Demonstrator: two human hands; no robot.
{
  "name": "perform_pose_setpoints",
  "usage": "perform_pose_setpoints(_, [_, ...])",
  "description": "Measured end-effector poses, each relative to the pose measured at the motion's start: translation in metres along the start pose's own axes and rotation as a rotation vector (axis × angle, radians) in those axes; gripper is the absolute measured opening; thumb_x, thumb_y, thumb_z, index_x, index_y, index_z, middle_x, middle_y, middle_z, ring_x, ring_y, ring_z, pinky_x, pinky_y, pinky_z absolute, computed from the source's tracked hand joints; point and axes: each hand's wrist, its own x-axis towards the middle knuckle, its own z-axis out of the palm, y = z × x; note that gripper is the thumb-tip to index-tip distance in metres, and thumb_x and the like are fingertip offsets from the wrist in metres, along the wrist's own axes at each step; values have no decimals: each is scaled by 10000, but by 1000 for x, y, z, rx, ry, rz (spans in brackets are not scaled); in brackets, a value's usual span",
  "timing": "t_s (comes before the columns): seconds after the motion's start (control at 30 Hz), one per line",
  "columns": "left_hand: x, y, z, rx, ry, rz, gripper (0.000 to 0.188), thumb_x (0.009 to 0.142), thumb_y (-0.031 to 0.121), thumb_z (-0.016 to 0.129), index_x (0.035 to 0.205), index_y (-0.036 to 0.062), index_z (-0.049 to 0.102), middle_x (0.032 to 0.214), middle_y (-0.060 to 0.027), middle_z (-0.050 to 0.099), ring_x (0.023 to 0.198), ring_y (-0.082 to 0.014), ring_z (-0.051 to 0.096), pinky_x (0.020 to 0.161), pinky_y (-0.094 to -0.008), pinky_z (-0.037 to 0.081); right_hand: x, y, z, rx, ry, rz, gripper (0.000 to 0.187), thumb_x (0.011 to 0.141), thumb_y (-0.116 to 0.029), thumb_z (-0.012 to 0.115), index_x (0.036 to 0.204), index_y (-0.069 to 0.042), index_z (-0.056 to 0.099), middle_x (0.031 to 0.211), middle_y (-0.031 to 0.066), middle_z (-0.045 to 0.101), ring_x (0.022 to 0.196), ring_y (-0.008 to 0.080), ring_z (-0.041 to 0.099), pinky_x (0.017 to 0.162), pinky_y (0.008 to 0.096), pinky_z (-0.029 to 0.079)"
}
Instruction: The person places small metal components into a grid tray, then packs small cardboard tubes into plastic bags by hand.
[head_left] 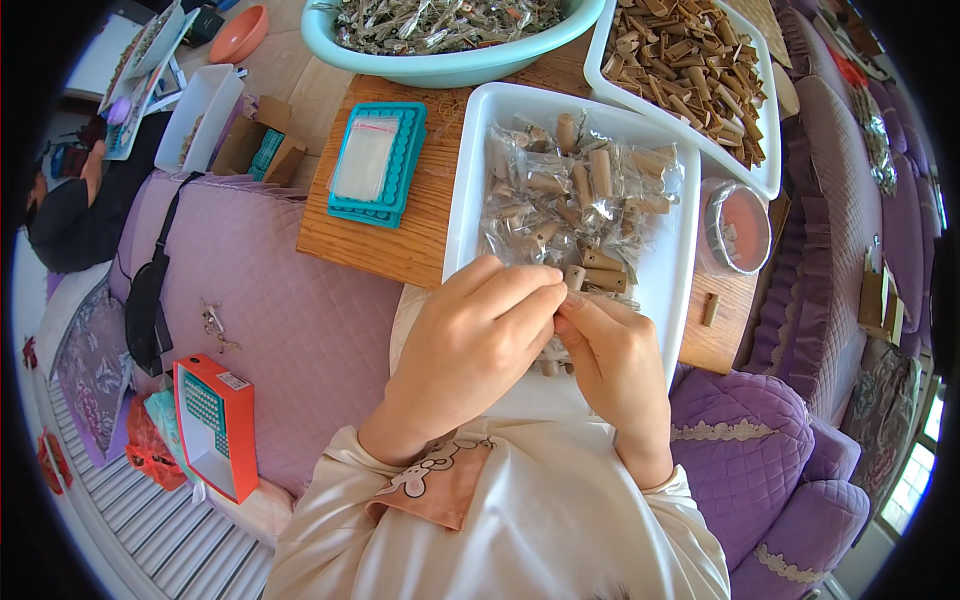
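My left hand (pixel 478 335) and my right hand (pixel 622 362) meet over the near part of a white tray (pixel 675 290). Thumbs and fingertips are pinched together, and whatever they grip is hidden by the fingers. Right beyond the fingertips shows a small brown cylinder (pixel 574 277) with a dark hole; whether it is held or lies in the tray is unclear. Several similar brown cylinders, many in clear plastic bags (pixel 540 182), fill the tray. Some loose cylinders (pixel 604 270) lie close to my right hand.
Left of the tray, clear bags (pixel 366 160) lie on teal trays (pixel 405 165) on the wooden table (pixel 430 235). Beyond stand a pale blue basin (pixel 440 70) and a white tray of brown cylinders (pixel 690 85). A clear tub (pixel 738 228) and one cylinder (pixel 711 309) are at right.
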Motion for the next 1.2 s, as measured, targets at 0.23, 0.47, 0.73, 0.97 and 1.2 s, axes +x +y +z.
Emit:
perform_pose_setpoints(0.23, [2,-37,7,-127,122,-267,70,679,-29,558,729,21,554,770,-76,602,578,-156,547,524,-261,445,-6,-10,-11,1,-87,-54,157,700,13,571,855,-1,589,696,117,571,614,241,560,535,300,448])
perform_pose_setpoints(0.47, [-12,-26,3,-857,17,-311,26,770,42,493,762,19,502,601,-51,502,510,-86,435,457,-222,343,-7,-4,-8,478,165,180,173,812,-49,523,956,-7,609,689,30,470,603,97,454,524,216,362])
perform_pose_setpoints(0.73, [-9,-17,7,-789,-142,-358,118,762,109,537,679,30,508,551,-38,435,469,-102,395,417,-244,301,-12,1,-2,622,62,197,216,851,-127,493,988,4,595,630,-15,438,538,61,374,484,201,294])
perform_pose_setpoints(0.97, [-12,-19,18,-313,194,42,115,767,74,539,671,28,496,526,-30,427,427,-136,405,386,-255,313,-4,1,12,1574,102,530,247,863,-231,471,1001,-40,545,749,60,573,694,137,560,586,241,447])
perform_pose_setpoints(1.2, [-16,-37,22,-87,311,455,118,721,82,593,728,32,486,586,-24,402,461,-149,419,362,-260,305,0,10,22,2111,-98,369,132,793,-108,502,678,-50,471,721,57,506,567,177,482,500,273,411])
